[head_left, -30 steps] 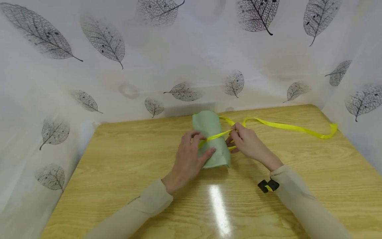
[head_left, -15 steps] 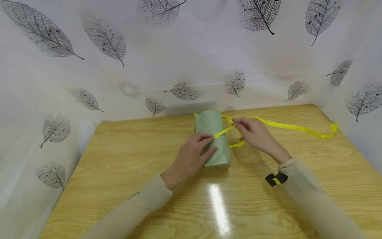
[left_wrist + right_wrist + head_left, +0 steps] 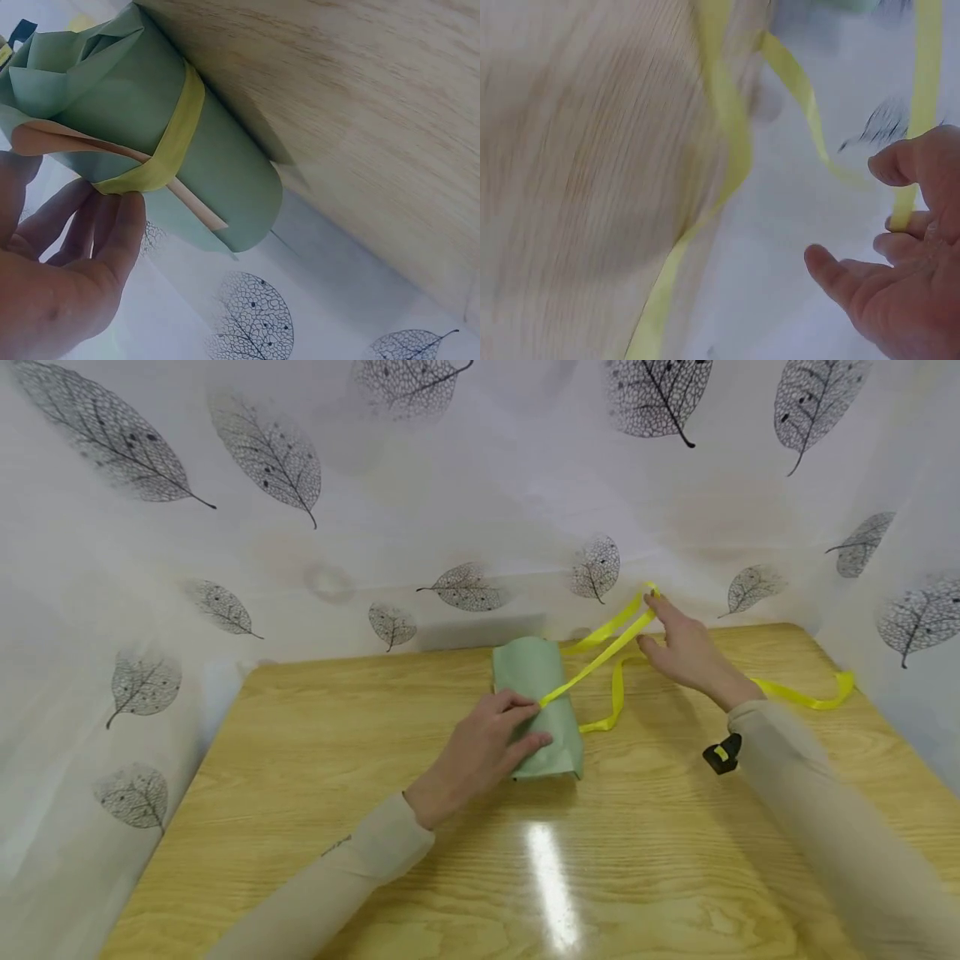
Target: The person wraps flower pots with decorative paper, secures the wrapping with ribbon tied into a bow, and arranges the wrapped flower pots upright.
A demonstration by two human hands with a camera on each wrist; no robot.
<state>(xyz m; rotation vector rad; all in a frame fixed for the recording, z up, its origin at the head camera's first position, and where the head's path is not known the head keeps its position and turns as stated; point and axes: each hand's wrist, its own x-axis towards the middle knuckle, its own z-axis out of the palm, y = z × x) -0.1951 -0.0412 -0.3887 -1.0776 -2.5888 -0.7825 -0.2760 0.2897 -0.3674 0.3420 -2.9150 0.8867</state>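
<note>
A roll-shaped package in pale green paper (image 3: 528,668) lies on the wooden table. A yellow ribbon (image 3: 600,658) runs round its middle, plainly seen as a band in the left wrist view. My left hand (image 3: 472,752) rests on the package, fingertips pressing at the ribbon and thumb on the paper. In the left wrist view, the paper end (image 3: 67,67) is folded in and a brown paper edge (image 3: 199,206) shows along the side. Up and right of the package, my right hand (image 3: 690,647) holds the ribbon in its fingers, stretched taut from the left fingertips.
Another length of the yellow ribbon (image 3: 806,697) trails over the table (image 3: 315,760) to its right edge. A pale cloth with leaf prints (image 3: 480,485) hangs behind and at both sides. A small black device (image 3: 722,753) sits at my right wrist.
My right hand has moved up and to the right, drawing out a longer stretch of ribbon. The left hand has brought its fingertips onto the ribbon and stayed there; the package has shifted slightly right.
</note>
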